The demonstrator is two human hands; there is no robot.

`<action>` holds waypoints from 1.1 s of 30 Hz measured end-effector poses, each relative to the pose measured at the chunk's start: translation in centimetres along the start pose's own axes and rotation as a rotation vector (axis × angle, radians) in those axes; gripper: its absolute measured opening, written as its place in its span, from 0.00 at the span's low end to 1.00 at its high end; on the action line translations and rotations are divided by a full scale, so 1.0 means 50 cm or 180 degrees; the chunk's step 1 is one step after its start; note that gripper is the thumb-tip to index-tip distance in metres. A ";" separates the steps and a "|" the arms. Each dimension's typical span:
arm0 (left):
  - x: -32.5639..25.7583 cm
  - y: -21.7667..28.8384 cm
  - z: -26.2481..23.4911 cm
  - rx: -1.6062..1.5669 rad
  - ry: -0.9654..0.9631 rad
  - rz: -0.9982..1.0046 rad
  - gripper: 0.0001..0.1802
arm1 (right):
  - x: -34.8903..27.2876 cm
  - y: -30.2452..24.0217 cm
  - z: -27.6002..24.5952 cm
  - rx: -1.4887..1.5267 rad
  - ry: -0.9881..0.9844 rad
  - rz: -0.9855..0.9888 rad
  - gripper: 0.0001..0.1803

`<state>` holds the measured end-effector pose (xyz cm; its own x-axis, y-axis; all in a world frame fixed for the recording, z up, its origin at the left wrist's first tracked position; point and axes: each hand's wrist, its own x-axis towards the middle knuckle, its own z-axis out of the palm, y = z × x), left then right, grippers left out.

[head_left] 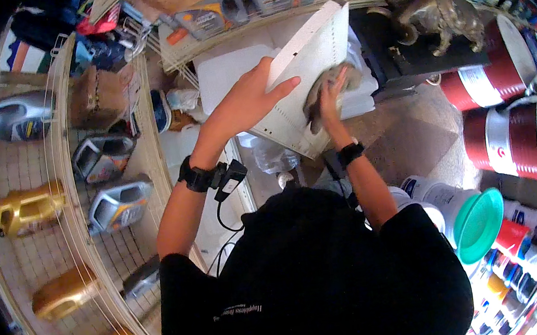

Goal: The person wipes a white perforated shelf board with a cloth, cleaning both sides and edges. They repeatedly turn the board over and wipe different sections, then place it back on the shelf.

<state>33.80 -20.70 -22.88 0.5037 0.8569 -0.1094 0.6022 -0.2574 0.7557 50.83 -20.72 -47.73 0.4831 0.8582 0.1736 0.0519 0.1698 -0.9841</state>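
Left hand (244,101): in the middle of the frame, fingers spread flat on the white board (306,64), gripping its edge.
Right hand (329,98): just right of it, pressing a grey rag (338,80) on the board.
White board: held up tilted, top middle of the frame.
Risk: the board could slip and fall, because only one hand holds it while the rag pushes.
Far left: oil jugs (117,204) on a wire shelf (74,209).
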 end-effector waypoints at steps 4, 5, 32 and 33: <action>0.005 -0.025 0.001 0.0064 -0.0113 -0.0108 0.26 | -0.105 0.070 0.040 -0.0355 0.0179 0.0015 0.45; 0.004 -0.030 -0.006 0.0167 -0.0115 -0.0166 0.22 | -0.121 0.065 0.057 -0.0602 0.0055 0.0066 0.47; -0.012 0.015 0.010 -0.0008 0.0061 -0.0291 0.14 | -0.006 -0.153 0.089 -0.0283 0.0643 -0.0710 0.36; -0.013 0.023 0.010 -0.0002 0.0079 -0.0282 0.14 | 0.026 -0.180 0.078 -0.0186 0.0539 -0.1024 0.35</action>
<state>34.48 -21.80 -22.25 0.4329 0.8872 -0.1597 0.6433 -0.1800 0.7441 47.58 -19.25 -38.51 0.5715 0.6722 0.4706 0.2723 0.3857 -0.8816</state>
